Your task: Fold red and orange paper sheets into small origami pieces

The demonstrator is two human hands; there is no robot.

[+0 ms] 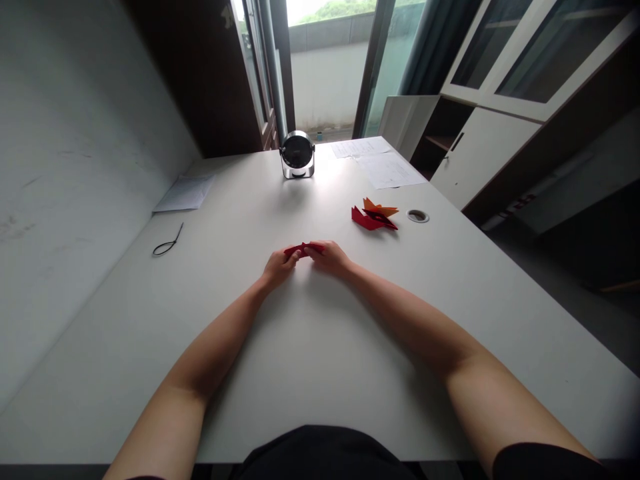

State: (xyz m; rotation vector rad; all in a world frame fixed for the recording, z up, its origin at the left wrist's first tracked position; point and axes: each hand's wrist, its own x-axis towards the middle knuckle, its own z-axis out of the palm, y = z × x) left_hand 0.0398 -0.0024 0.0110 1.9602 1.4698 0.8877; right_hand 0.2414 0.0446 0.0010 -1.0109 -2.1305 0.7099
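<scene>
A small folded piece of red paper [302, 249] lies low over the white table [310, 347], pinched from both ends. My left hand [279, 265] grips its left end with curled fingers. My right hand [329, 257] presses and holds its right end, fingers closed over it. Both forearms rest stretched out on the tabletop. To the right and a little farther off lies a heap of folded red and orange paper shapes [376, 215], apart from both hands.
A small round desk fan [297, 154] stands at the back centre. Paper sheets [385, 167] lie at the back right, another sheet [185, 193] at the left. A black cable tie [168, 245] lies left. A round cable hole [418, 215] sits beside the paper shapes.
</scene>
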